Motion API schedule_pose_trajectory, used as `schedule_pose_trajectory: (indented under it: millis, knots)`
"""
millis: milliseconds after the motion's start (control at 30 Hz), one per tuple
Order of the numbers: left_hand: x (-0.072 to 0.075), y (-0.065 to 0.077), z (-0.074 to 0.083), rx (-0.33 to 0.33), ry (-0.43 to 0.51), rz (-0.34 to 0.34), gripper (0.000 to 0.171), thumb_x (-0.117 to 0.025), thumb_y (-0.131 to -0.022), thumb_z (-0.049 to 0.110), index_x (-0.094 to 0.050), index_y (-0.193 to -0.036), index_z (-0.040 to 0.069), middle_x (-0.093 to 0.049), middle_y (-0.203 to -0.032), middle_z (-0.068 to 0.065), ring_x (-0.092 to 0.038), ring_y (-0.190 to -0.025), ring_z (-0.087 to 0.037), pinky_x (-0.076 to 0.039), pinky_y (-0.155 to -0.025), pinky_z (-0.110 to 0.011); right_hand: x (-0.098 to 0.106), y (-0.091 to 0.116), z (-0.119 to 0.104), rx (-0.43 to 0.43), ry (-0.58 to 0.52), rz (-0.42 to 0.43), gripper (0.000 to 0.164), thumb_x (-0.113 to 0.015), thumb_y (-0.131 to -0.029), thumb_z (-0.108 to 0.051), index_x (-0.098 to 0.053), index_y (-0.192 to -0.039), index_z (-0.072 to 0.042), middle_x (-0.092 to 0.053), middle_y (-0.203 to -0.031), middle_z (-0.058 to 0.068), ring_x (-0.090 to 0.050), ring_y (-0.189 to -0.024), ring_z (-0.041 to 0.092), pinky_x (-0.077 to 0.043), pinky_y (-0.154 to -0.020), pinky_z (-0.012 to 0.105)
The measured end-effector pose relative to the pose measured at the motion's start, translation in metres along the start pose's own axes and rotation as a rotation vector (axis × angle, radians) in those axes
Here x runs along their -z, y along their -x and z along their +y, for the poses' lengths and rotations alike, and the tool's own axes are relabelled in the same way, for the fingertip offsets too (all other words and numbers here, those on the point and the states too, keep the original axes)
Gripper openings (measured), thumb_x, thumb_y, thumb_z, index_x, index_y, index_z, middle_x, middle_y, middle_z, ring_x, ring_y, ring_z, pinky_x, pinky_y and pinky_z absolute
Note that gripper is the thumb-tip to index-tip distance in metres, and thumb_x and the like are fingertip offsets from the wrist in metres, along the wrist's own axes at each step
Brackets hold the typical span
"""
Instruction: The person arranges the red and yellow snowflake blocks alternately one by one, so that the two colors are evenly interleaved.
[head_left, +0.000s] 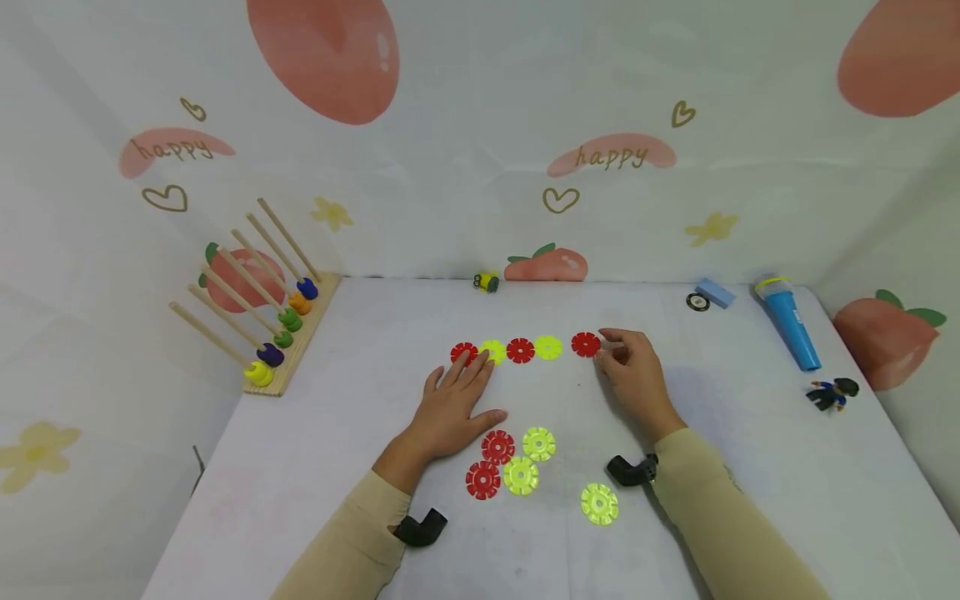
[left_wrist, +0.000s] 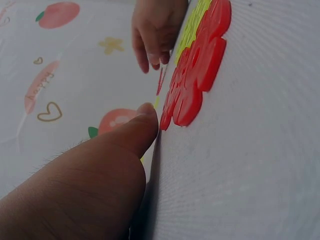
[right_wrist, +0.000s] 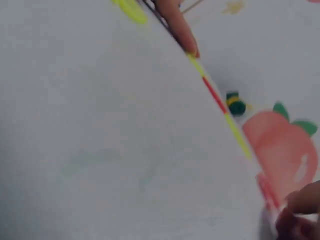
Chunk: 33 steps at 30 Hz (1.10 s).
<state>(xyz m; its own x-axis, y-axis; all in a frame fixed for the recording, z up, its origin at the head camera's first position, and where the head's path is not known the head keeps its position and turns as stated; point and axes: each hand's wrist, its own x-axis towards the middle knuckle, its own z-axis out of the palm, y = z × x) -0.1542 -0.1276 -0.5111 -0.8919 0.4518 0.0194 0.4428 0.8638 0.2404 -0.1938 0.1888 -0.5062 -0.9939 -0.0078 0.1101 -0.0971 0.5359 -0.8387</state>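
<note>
Across the table runs a row of red and yellow notched plastic discs, the snowflake building kind. My left hand [head_left: 452, 414] lies spread, its fingertips touching the row's leftmost red disc [head_left: 462, 352] and the yellow disc [head_left: 492, 351] beside it. Further along are a red disc [head_left: 521, 351] and a yellow disc [head_left: 548, 347]. At the right end, my right hand [head_left: 633, 371] pinches the edge of a red disc [head_left: 586, 344] between thumb and fingers, a small gap from its neighbour. In the right wrist view this red disc [right_wrist: 267, 191] is blurred.
Nearer me lie loose discs, red [head_left: 483, 480] and yellow [head_left: 521, 476], with a yellow one [head_left: 599, 504] apart at right. A pegged bead rack [head_left: 300, 346] stands left. Behind sits a small yellow-green toy [head_left: 486, 282]; a blue toy microphone [head_left: 791, 325] and a figure [head_left: 832, 394] lie right.
</note>
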Motion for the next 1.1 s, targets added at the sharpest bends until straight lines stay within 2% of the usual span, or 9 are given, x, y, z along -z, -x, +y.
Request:
schedule_pose_trajectory:
  millis: [167, 233, 300, 533, 900, 1000, 1100]
  knots:
    - [0.0, 0.0, 0.001, -0.005, -0.004, 0.004, 0.087, -0.037, -0.087, 0.073, -0.02, -0.154, 0.02, -0.009, -0.16, 0.004, -0.001, -0.144, -0.023, -0.005, -0.108, -0.056, -0.004, 0.008, 0.001, 0.209, 0.353, -0.089, 0.049, -0.063, -0.093, -0.028, -0.053, -0.137, -0.007, -0.042, -0.142, 0.007, -0.034, -0.13, 0.03, -0.034, -0.102, 0.049]
    - [0.001, 0.0, 0.001, -0.004, -0.001, 0.0, 0.087, -0.037, -0.087, 0.072, -0.02, -0.154, 0.02, -0.009, -0.16, 0.004, -0.001, -0.144, -0.023, -0.005, -0.108, -0.056, -0.005, 0.011, 0.001, 0.267, 0.432, -0.128, 0.054, -0.062, -0.093, -0.031, -0.051, -0.139, -0.005, -0.04, -0.146, 0.008, -0.029, -0.134, 0.032, -0.027, -0.105, 0.054]
    - [0.001, 0.0, 0.002, -0.001, -0.003, -0.003, 0.087, -0.038, -0.087, 0.072, -0.02, -0.154, 0.02, -0.01, -0.16, 0.004, -0.002, -0.144, -0.023, -0.005, -0.108, -0.056, -0.007, 0.012, 0.0, 0.284, 0.476, -0.149, 0.056, -0.061, -0.093, -0.034, -0.049, -0.14, -0.007, -0.039, -0.148, 0.005, -0.027, -0.136, 0.029, -0.026, -0.104, 0.056]
    - [0.003, 0.001, 0.002, 0.005, -0.009, 0.003, 0.088, -0.04, -0.086, 0.072, -0.02, -0.154, 0.02, -0.011, -0.159, 0.003, -0.003, -0.144, -0.024, -0.006, -0.108, -0.056, -0.009, 0.012, -0.004, 0.288, 0.505, -0.183, 0.059, -0.06, -0.093, -0.037, -0.046, -0.143, -0.009, -0.035, -0.151, 0.004, -0.023, -0.139, 0.027, -0.029, -0.097, 0.06]
    - [0.006, 0.001, 0.004, 0.01, -0.01, -0.01, 0.088, -0.042, -0.086, 0.071, -0.019, -0.154, 0.02, -0.011, -0.159, 0.002, -0.002, -0.144, -0.024, -0.006, -0.108, -0.057, -0.008, 0.012, -0.006, 0.306, 0.54, -0.203, 0.062, -0.061, -0.092, -0.041, -0.044, -0.144, -0.012, -0.033, -0.152, 0.003, -0.022, -0.139, 0.029, -0.03, -0.095, 0.061]
    - [0.007, 0.001, 0.004, 0.01, -0.005, -0.009, 0.088, -0.043, -0.086, 0.071, -0.02, -0.154, 0.019, -0.012, -0.159, 0.002, -0.003, -0.144, -0.024, -0.006, -0.108, -0.058, -0.008, 0.012, -0.004, 0.316, 0.516, -0.202, 0.064, -0.06, -0.092, -0.043, -0.044, -0.145, -0.013, -0.033, -0.152, 0.003, -0.022, -0.139, 0.029, -0.03, -0.095, 0.061]
    - [0.006, 0.001, 0.004, 0.008, 0.001, -0.011, 0.088, -0.043, -0.086, 0.071, -0.021, -0.154, 0.019, -0.012, -0.159, 0.002, -0.003, -0.144, -0.025, -0.006, -0.108, -0.058, -0.005, 0.012, -0.003, 0.302, 0.409, -0.181, 0.065, -0.062, -0.091, -0.044, -0.043, -0.145, -0.015, -0.033, -0.152, 0.002, -0.024, -0.138, 0.027, -0.028, -0.098, 0.06]
